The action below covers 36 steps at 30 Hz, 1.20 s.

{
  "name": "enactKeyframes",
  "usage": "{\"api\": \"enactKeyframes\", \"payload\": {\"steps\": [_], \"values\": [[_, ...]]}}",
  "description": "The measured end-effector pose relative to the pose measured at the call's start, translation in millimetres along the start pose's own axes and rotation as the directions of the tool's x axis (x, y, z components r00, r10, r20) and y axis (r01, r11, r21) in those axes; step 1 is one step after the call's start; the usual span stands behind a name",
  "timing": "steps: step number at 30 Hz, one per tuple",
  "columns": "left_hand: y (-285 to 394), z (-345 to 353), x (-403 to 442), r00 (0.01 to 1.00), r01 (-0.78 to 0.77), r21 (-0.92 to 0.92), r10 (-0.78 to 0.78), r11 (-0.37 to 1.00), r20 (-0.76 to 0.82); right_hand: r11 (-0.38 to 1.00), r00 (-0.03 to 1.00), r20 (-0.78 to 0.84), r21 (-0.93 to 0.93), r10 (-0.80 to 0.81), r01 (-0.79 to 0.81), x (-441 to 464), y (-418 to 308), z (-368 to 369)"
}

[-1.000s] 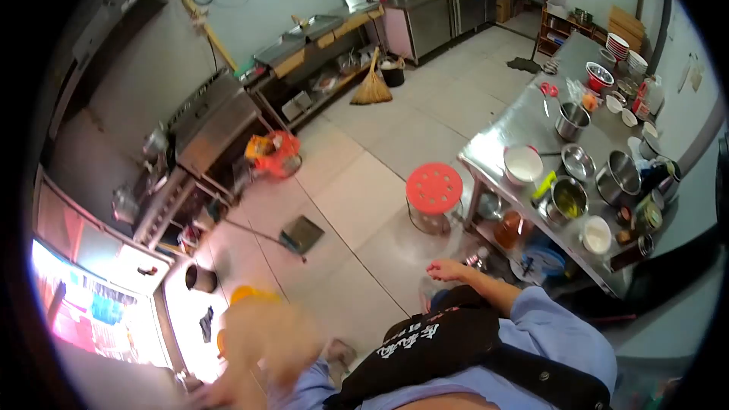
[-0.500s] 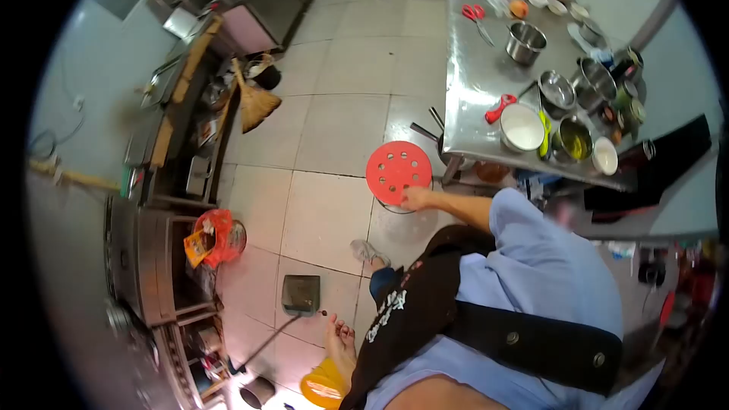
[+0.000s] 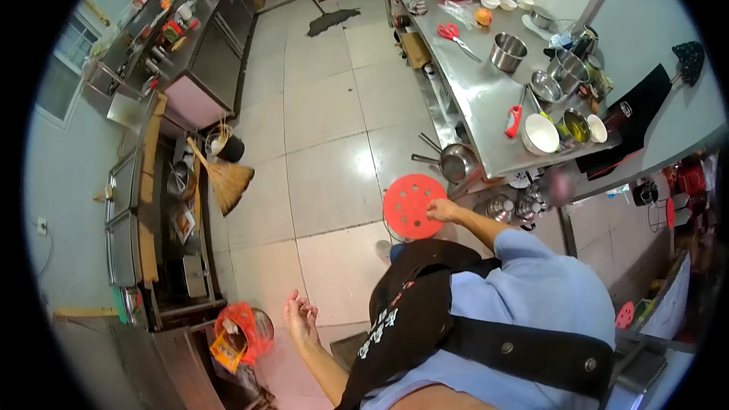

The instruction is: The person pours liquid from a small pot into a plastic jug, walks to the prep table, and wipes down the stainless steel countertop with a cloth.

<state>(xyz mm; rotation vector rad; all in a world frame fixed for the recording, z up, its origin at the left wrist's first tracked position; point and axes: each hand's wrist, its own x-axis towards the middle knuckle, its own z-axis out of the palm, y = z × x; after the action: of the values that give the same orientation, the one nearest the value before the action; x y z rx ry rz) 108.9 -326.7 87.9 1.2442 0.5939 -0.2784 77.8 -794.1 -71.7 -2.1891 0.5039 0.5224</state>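
My right hand (image 3: 442,211) grips the edge of a round red stool (image 3: 406,201) with holes in its seat, fingers curled at one of the holes. The stool is beside the corner of the steel table, and its legs are mostly hidden under the seat. My left hand (image 3: 301,317) is held out over the floor tiles, palm up, fingers loosely bent and apart, with nothing in it. The closest thing to it is a red plastic bag (image 3: 247,326) in a bin. A dark dustpan (image 3: 347,349) shows partly behind my left forearm.
A steel table (image 3: 486,118) at right carries red scissors (image 3: 457,39), pots, bowls and a peeler-like red-handled tool (image 3: 514,120). Pans (image 3: 458,162) sit below its edge. At left, a straw broom (image 3: 226,182) leans by the low shelving; a mop (image 3: 332,21) lies farther off.
The view has shifted, showing more of the room ahead. My left hand has risen from low beside a yellow object. My right hand stays on the stool.
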Motion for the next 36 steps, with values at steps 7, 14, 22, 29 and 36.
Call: {"api": "enactKeyframes", "payload": {"steps": [7,14,22,29,36], "values": [[52,34,134,0.986,0.029,0.064,-0.038,0.998,0.159,0.968,0.988,0.064,0.201,0.139,-0.149,117,-31,7],[119,75,256,0.985,0.142,0.186,-0.158,0.972,0.073,0.984,0.989,-0.144,0.173,-0.018,0.043,238,-135,-61],[150,199,382,0.912,0.279,0.356,-0.362,0.892,0.191,0.969,0.941,-0.321,0.244,0.106,-0.027,343,-161,-211],[187,352,528,0.846,0.247,0.515,-0.442,0.821,0.298,0.991,0.711,-0.69,0.087,0.133,-0.101,448,-138,-387],[234,470,632,0.851,0.21,0.501,-0.41,0.839,0.33,0.892,0.449,-0.825,0.135,0.342,-0.431,541,-143,-560]]}}
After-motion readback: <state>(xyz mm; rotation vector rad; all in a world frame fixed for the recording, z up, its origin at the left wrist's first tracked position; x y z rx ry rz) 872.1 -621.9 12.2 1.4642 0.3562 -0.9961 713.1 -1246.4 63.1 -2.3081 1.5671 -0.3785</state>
